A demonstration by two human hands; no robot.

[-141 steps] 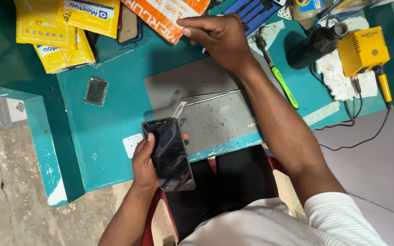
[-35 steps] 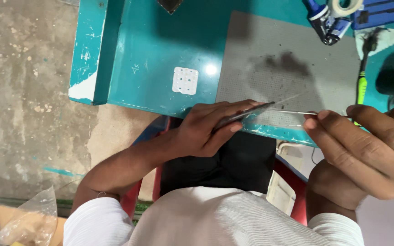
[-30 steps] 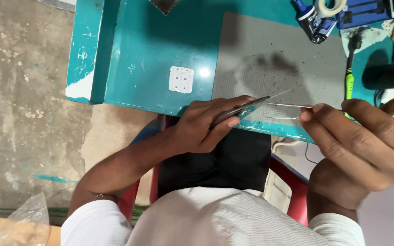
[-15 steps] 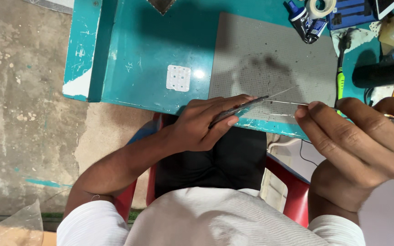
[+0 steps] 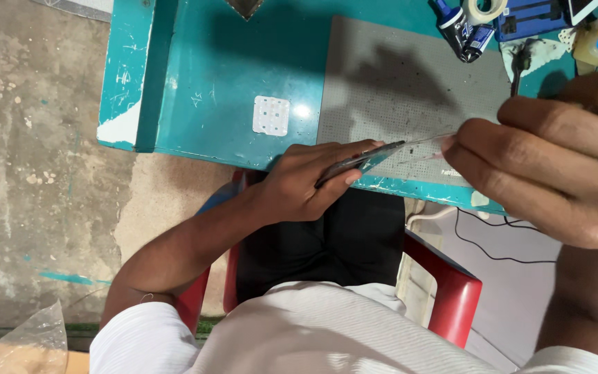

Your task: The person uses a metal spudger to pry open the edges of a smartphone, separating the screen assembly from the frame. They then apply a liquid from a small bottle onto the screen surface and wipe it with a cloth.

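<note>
Left hand [image 5: 306,185] gripped phone [image 5: 358,161] edge-on, braced at teal table [image 5: 195,83] front edge for steadiness. Right hand [image 5: 555,173] pinched clear film [image 5: 423,144], fingers pressed together, holding it taut off phone's end above grey mat [image 5: 396,76].

Only one view: head cam, looking steeply down over my chest and lap. Top of frame faces the teal table [image 5: 195,83] w/ grey mat [image 5: 396,83]; concrete floor [image 5: 29,173] at left. My right hand [image 5: 555,166] sits v. close to lens, left hand [image 5: 306,183] farther. No 2nd view, so no overlap.
</note>
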